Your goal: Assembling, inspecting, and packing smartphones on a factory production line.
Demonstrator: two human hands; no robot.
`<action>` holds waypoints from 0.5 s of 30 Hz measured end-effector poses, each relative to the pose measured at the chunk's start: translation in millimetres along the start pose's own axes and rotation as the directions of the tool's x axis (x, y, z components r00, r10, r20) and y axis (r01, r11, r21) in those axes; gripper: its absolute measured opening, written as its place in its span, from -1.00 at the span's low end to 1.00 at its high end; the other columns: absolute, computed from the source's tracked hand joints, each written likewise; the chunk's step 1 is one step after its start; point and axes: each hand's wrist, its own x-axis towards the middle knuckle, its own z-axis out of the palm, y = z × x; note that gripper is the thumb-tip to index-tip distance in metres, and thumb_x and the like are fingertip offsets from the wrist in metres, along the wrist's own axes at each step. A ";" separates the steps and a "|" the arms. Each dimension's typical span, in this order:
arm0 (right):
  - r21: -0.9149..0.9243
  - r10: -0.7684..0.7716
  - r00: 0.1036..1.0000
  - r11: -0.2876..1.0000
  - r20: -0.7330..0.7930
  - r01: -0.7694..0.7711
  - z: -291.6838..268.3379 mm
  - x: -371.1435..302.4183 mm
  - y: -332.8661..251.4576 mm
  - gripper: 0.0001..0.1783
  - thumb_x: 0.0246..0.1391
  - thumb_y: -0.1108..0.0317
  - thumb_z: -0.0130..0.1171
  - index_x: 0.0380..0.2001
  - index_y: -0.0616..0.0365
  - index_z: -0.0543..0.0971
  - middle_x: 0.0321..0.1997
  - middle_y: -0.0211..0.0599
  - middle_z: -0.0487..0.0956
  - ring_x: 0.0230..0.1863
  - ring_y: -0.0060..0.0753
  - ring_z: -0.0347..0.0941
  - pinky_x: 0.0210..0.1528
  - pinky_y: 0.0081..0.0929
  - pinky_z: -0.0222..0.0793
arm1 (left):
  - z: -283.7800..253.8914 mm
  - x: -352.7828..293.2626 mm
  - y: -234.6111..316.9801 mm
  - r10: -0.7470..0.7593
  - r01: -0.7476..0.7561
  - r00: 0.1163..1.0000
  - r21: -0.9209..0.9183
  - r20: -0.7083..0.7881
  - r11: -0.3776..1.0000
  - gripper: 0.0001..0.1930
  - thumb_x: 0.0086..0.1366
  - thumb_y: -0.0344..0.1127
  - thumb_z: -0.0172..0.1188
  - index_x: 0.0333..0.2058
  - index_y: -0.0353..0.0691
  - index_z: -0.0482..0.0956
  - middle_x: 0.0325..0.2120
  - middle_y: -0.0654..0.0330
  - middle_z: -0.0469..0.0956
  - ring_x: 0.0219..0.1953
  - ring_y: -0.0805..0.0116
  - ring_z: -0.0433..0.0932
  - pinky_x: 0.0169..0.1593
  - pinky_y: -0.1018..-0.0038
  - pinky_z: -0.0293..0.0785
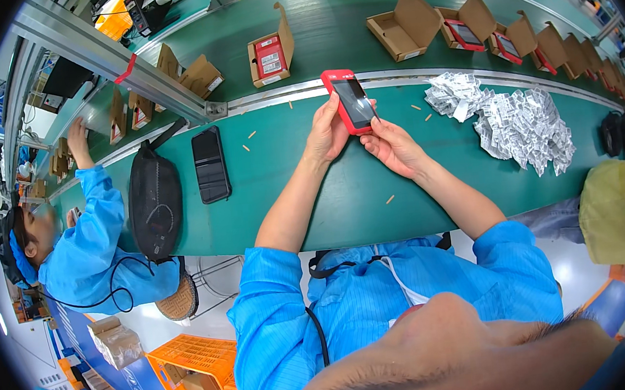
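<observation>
Over the green worktop I hold a red handheld device (pixel 353 102) with a dark screen, tilted, its top end pointing away from me. My left hand (pixel 327 132) wraps the device's left side and lower back. My right hand (pixel 395 147) is closed on the lower right corner, its thumb at the screen's edge. What kind of device it is, I cannot make out. To the right lies a heap of small white printed packets (pixel 522 128). A black phone-like device (pixel 210 165) and a black pouch (pixel 155 201) lie to the left.
Beyond the metal rail, a green conveyor (pixel 327 26) carries open cardboard boxes: an empty-looking one (pixel 403 27), and several with red devices. Another box (pixel 270 54) holds a red labelled item. Co-workers sit at left in a blue sleeve (pixel 102 206) and at right in yellow (pixel 617 198). Orange crates (pixel 193 354) stand below.
</observation>
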 end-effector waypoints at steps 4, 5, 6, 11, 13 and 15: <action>-0.004 -0.004 1.000 1.000 -0.009 0.004 -0.5 0.2 0.3 -0.61 0.18 0.19 0.03 -0.05 0.26 0.34 -0.21 -0.32 0.50 -0.27 -0.59 0.47 -0.19 -0.66 0.44 | 1.6 0.5 -0.1 0.003 -0.003 1.000 -0.008 -0.005 1.000 -0.45 0.34 0.04 -0.13 0.07 -0.34 0.24 -0.08 -0.07 0.42 0.02 0.06 0.42 0.09 0.20 0.37; -0.009 -0.006 1.000 1.000 -0.019 0.006 -0.7 -0.4 0.1 -0.61 0.18 0.19 0.03 -0.06 0.26 0.34 -0.21 -0.32 0.50 -0.26 -0.59 0.46 -0.19 -0.66 0.44 | 2.0 0.4 -0.5 0.004 -0.004 1.000 -0.015 -0.001 1.000 -0.45 0.34 0.05 -0.14 0.07 -0.35 0.24 -0.08 -0.09 0.42 0.02 0.07 0.42 0.09 0.20 0.37; -0.009 0.000 1.000 1.000 -0.012 0.000 -2.3 -0.1 0.5 -0.61 0.18 0.19 0.03 -0.06 0.26 0.34 -0.21 -0.32 0.50 -0.26 -0.59 0.46 -0.19 -0.66 0.44 | 1.8 0.5 -0.5 0.009 -0.009 1.000 -0.012 -0.007 1.000 -0.45 0.34 0.05 -0.14 0.07 -0.35 0.24 -0.08 -0.09 0.42 0.02 0.07 0.42 0.09 0.20 0.37; -0.018 0.001 0.998 1.000 -0.067 -0.003 -1.8 0.4 2.5 -0.63 0.22 0.16 -0.04 -0.09 0.26 0.37 -0.21 -0.31 0.48 -0.28 -0.61 0.42 -0.23 -0.73 0.44 | 1.0 1.6 -1.4 -0.010 0.010 1.000 -0.028 -0.003 1.000 -0.45 0.35 0.04 -0.16 0.05 -0.37 0.24 -0.09 -0.16 0.42 -0.02 0.08 0.45 0.08 0.21 0.38; -0.017 0.004 0.998 1.000 -0.066 -0.006 -0.5 0.6 2.5 -0.63 0.22 0.16 -0.04 -0.10 0.27 0.37 -0.21 -0.31 0.48 -0.28 -0.60 0.42 -0.23 -0.73 0.44 | 0.5 1.1 -1.1 -0.011 0.011 1.000 -0.029 -0.003 1.000 -0.45 0.35 0.04 -0.16 0.05 -0.37 0.24 -0.09 -0.16 0.42 -0.03 0.09 0.45 0.07 0.21 0.38; -0.016 0.003 0.998 1.000 -0.069 -0.004 -0.5 0.6 2.6 -0.63 0.22 0.16 -0.04 -0.10 0.27 0.37 -0.20 -0.31 0.47 -0.28 -0.60 0.42 -0.23 -0.73 0.44 | 0.7 0.9 -1.0 -0.011 0.010 1.000 -0.017 -0.011 1.000 -0.45 0.35 0.05 -0.16 0.05 -0.37 0.25 -0.10 -0.16 0.42 -0.04 0.09 0.46 0.06 0.21 0.39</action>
